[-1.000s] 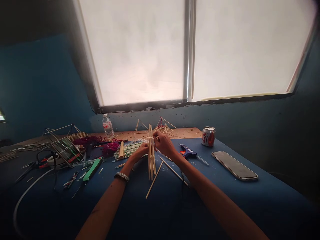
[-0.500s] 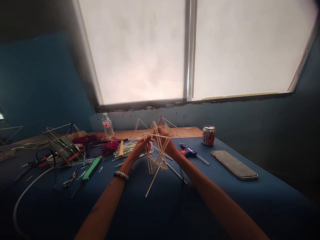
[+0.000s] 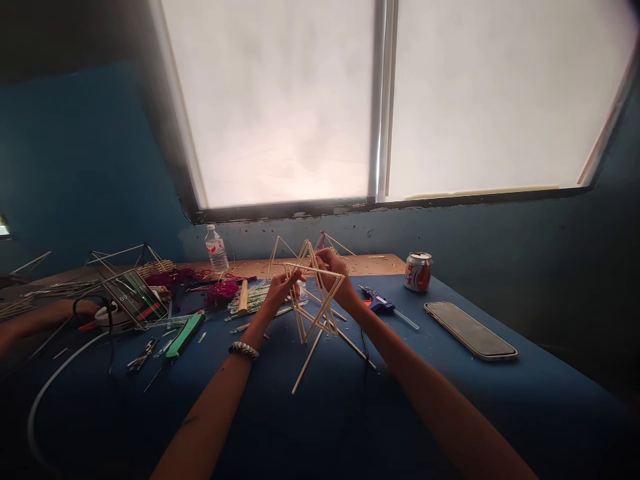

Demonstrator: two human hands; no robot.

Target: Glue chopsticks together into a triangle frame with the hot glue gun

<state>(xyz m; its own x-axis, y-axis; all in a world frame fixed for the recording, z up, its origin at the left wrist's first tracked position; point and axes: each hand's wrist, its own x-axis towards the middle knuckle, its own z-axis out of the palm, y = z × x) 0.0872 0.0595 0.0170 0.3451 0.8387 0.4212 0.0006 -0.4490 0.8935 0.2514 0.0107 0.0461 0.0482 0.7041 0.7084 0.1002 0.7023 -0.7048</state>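
A frame of thin wooden sticks stands on the blue table, spread into crossing triangles. My left hand pinches its left upper corner, a beaded bracelet on that wrist. My right hand grips the top of the frame from the right, fingers closed on the sticks. Loose long sticks lie on the table under and beside the frame.
A blue glue gun, a drink can and a phone lie to the right. Left are a green cutter, a propped phone, pink yarn, a water bottle. Another person's arm reaches in at far left.
The stick frame, seen edge-on and narrow a second ago, has been turned and spread open. Another person's arm has come into view at the far left.
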